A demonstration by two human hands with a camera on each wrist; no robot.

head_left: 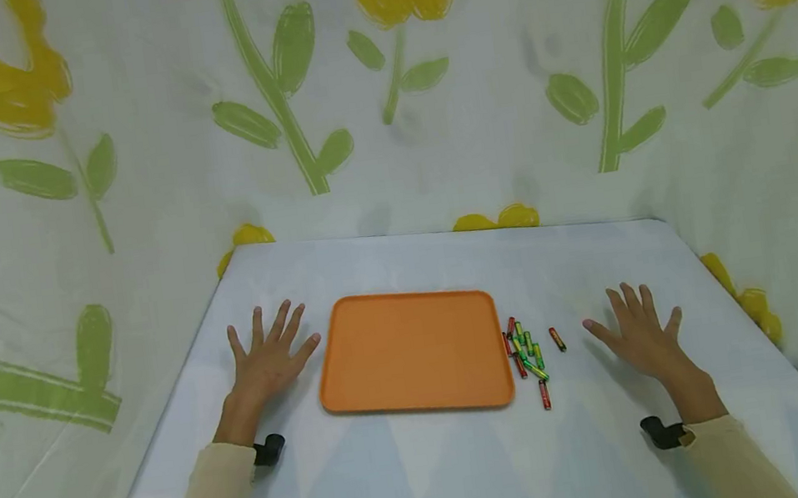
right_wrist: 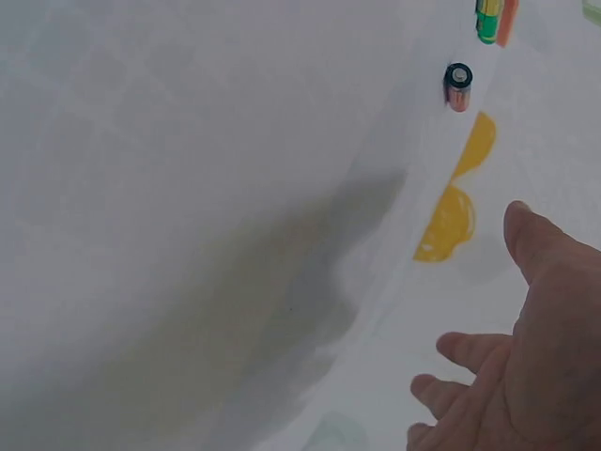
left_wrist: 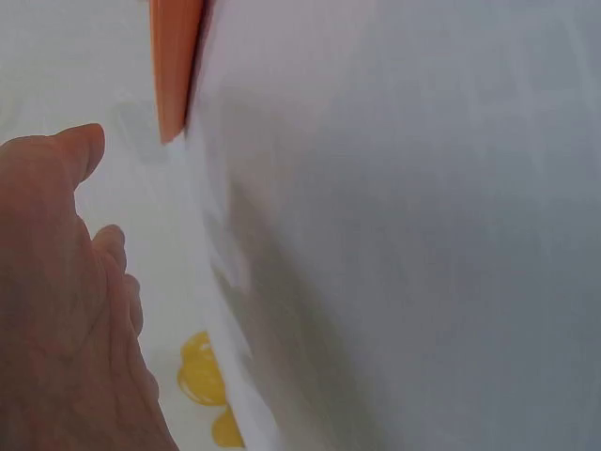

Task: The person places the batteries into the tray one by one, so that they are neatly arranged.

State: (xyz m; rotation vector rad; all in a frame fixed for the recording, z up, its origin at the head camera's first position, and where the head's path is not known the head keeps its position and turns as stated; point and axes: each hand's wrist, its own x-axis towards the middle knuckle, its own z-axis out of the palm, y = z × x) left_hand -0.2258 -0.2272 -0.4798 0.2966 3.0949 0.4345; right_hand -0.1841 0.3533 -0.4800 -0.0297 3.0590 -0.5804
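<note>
An empty orange tray (head_left: 412, 351) lies in the middle of the white table (head_left: 429, 480). Several small red and green batteries (head_left: 525, 347) lie scattered just right of the tray, one red battery (head_left: 557, 338) a little apart. My left hand (head_left: 270, 360) lies flat on the table left of the tray, fingers spread, holding nothing. My right hand (head_left: 637, 333) lies flat to the right of the batteries, also empty. In the left wrist view the left hand (left_wrist: 66, 310) and the tray's edge (left_wrist: 176, 66) show. The right wrist view shows the right hand (right_wrist: 526, 348) and a battery (right_wrist: 457, 86).
Cloth printed with yellow flowers and green stems (head_left: 288, 95) hangs round the table at the back and both sides. The table's far edge (head_left: 442, 231) meets this cloth. A small black wrist device (head_left: 269, 449) sits at each cuff.
</note>
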